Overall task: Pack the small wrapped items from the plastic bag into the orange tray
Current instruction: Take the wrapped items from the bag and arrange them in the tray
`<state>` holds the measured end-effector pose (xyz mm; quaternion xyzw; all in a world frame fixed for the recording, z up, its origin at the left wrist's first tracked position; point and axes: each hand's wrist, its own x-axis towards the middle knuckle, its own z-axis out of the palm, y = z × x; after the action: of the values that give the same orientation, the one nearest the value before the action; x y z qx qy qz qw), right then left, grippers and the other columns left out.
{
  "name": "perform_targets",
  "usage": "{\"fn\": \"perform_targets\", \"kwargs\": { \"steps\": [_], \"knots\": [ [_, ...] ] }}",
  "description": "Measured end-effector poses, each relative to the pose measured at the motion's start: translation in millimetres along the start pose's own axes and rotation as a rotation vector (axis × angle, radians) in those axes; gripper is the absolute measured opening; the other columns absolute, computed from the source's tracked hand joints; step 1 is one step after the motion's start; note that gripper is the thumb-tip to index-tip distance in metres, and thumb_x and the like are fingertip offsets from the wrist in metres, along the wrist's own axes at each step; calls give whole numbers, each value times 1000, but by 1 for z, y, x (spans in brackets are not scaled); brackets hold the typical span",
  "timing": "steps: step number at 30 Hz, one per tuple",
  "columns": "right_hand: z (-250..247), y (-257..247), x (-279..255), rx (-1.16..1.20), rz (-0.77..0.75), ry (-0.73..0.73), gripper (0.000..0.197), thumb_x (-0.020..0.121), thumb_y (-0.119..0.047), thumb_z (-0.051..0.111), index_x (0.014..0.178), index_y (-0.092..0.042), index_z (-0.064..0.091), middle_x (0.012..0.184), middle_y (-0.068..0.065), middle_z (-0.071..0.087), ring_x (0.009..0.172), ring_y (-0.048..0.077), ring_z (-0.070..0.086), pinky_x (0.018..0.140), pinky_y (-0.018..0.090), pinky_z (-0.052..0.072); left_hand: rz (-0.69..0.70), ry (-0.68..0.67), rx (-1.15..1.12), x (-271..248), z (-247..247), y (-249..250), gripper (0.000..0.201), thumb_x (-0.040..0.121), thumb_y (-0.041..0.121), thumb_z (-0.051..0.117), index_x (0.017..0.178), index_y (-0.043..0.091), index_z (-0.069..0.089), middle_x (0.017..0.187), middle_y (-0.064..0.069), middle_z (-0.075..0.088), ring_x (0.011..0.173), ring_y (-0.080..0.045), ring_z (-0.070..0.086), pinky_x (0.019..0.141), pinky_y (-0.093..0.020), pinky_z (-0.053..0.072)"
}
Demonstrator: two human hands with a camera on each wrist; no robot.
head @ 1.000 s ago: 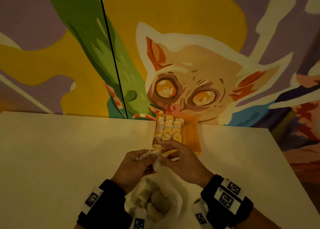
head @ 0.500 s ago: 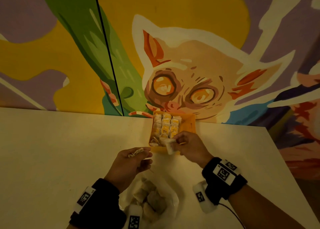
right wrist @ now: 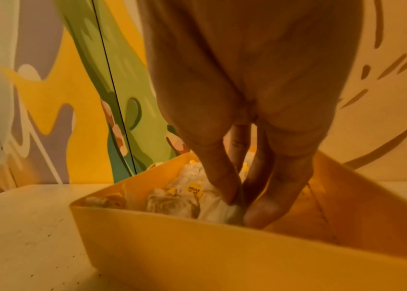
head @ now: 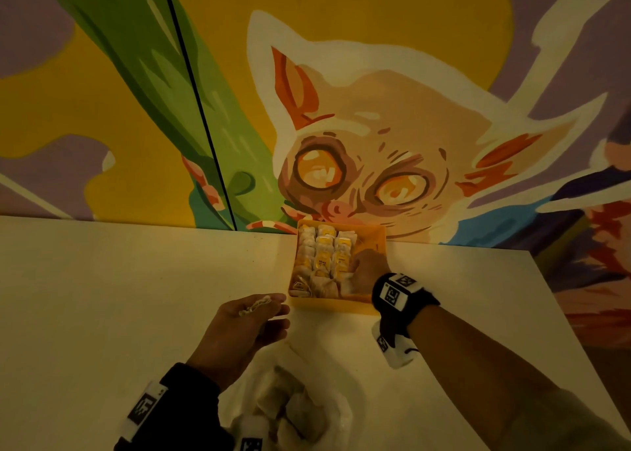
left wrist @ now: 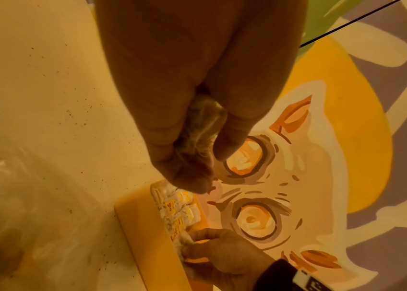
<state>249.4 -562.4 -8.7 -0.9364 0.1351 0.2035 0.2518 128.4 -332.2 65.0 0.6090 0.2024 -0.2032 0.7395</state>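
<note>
1. Right hand [head: 367, 273] inside orange tray [head: 377, 242], fingertips pinching a wrapped item [right wrist: 225, 211] at near row.
2. Left hand [head: 244, 327] pinches crumpled wrapper [head: 254, 305] (above table).
3. Plastic bag [head: 327, 413] near body, items inside.

Right hand [right wrist: 237, 198] in orange tray [right wrist: 197, 256], fingers [right wrist: 222, 177] pinching a wrapped item [right wrist: 232, 210]; painted wall [right wrist: 48, 88] behind
</note>
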Motion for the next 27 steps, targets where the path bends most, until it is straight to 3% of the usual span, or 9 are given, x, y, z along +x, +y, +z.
{"fn": "perform_targets", "kwargs": {
  "steps": [3,6,9,12,16,19,22,24,27],
  "knots": [
    [6,-4,5,-64,-40,-117,41,105,-15,34,143,-3,39,151,10,37,138,27,36,111,31,30,-21,2,-3,2,2,1,20,97,11,51,106,5,68,103,-16,70,91,-30,69,73,-32,58],
    [5,-7,7,-65,-41,-166,38,102,-21,43,138,-10,45,149,8,39,134,25,41,109,24,35,-33,3,-8,2,3,0,20,98,11,50,105,5,68,102,-17,70,88,-29,69,74,-33,59],
    [7,-6,18,-11,-37,-154,20,86,-8,64,105,-14,59,125,11,56,99,22,60,74,20,53,-42,14,1,1,4,-1,20,98,12,51,104,7,69,101,-16,71,86,-29,70,74,-33,60],
    [5,-5,17,-45,-30,-120,39,77,-8,71,115,-5,61,125,22,59,111,35,60,91,44,54,-50,19,3,-2,4,-2,20,98,13,51,104,7,70,101,-16,71,88,-30,70,74,-34,60],
    [7,-2,13,-212,-43,-117,58,87,-25,70,138,-9,47,145,13,45,132,30,45,108,37,40,-45,17,-13,-5,3,-2,22,98,14,50,107,5,68,102,-17,71,88,-30,70,75,-35,60],
    [1,-9,6,-155,-67,-75,29,87,-20,68,114,-15,57,129,13,53,118,26,52,97,33,45,-67,3,-88,-6,4,-2,28,99,22,50,112,4,66,103,-17,71,90,-31,70,79,-38,59],
    [-3,-14,-12,75,-86,35,32,87,-14,62,117,-18,54,120,11,58,110,26,58,88,35,50,-156,-10,-242,-8,5,2,41,98,38,47,111,3,65,108,-20,71,101,-37,67,82,-42,55],
    [-2,-20,-37,249,-151,157,21,84,-13,64,102,-21,57,101,3,63,88,16,61,62,21,46,-199,-27,-327,-11,4,5,50,97,43,44,113,0,64,113,-24,68,106,-41,64,85,-44,53],
    [2,-33,-80,417,-388,97,13,88,-12,65,94,-24,63,93,-6,65,85,7,62,59,9,44,-220,-50,-369,-14,3,7,57,96,46,42,117,-2,62,118,-26,65,103,-40,64,89,-45,51]
  ]
}}
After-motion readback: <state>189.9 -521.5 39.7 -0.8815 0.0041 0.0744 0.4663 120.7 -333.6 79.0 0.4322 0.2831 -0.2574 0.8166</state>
